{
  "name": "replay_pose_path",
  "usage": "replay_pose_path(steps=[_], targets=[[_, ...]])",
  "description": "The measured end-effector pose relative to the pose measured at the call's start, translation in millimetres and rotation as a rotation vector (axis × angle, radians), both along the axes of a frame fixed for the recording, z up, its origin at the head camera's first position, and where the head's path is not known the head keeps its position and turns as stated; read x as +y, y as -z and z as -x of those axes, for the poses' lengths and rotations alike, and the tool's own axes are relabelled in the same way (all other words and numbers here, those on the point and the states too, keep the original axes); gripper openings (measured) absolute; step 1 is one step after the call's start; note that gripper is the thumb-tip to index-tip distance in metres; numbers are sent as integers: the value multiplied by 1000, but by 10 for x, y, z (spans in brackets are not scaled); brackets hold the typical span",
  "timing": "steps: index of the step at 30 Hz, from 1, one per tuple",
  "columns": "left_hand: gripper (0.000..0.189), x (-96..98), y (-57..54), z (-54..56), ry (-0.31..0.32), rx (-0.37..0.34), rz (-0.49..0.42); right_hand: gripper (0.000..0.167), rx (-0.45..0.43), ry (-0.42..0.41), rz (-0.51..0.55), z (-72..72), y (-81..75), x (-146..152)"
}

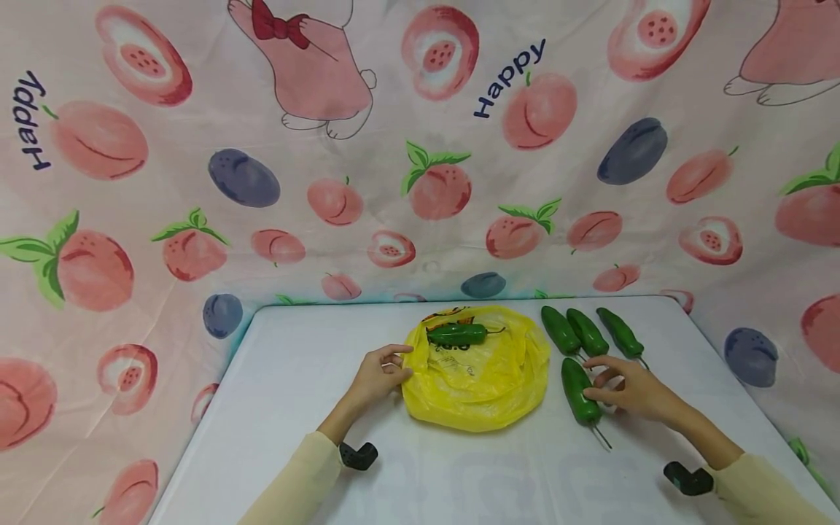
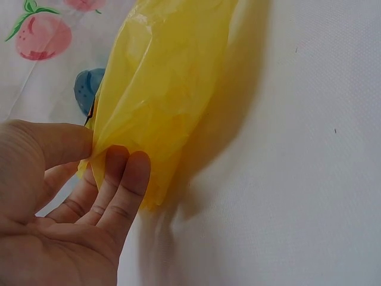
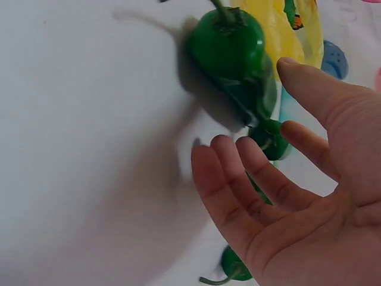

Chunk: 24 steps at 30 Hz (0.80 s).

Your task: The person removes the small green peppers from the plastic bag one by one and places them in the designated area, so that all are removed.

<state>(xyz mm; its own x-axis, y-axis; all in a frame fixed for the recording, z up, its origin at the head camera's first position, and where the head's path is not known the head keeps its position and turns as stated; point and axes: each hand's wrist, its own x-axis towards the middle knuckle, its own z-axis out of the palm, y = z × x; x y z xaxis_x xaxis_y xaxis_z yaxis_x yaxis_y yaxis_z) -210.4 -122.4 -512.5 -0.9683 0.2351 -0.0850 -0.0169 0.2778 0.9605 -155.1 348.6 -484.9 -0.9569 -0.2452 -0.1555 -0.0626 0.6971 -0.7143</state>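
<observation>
My left hand (image 1: 380, 372) pinches the left rim of a yellow plastic bag (image 1: 485, 405); the left wrist view shows thumb and fingers on the thin film (image 2: 166, 77). A green pepper (image 1: 457, 335) lies in the bag, its stem to the right. My right hand (image 1: 626, 390) is over another green pepper (image 1: 577, 390), right of the bag. In the right wrist view its fingers are spread and loosely bent beside that pepper (image 3: 229, 44), the thumb close to it; no grip shows. Whether the thumb touches it, I cannot tell.
Behind my right hand lie three more green peppers, one left (image 1: 560, 329), one middle (image 1: 587, 332) and one right (image 1: 619, 332). Everything rests on a white table (image 1: 315, 328). A fruit-printed cloth (image 1: 394, 87) hangs behind it. Each wrist carries a black device (image 1: 359, 456).
</observation>
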Motion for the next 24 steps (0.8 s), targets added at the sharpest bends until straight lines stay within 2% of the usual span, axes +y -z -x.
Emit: replay_pose_path(steps=[7, 12, 24], targets=[[43, -15, -5, -1, 9, -6, -12, 63, 55, -17, -65, 25, -145, 13], [43, -17, 6, 4, 13, -10, -14, 65, 83, -44, -72, 49, -217, -10], [43, -16, 7, 7, 11, -7, -8, 75, 276, -114, -54, 109, -338, -129]])
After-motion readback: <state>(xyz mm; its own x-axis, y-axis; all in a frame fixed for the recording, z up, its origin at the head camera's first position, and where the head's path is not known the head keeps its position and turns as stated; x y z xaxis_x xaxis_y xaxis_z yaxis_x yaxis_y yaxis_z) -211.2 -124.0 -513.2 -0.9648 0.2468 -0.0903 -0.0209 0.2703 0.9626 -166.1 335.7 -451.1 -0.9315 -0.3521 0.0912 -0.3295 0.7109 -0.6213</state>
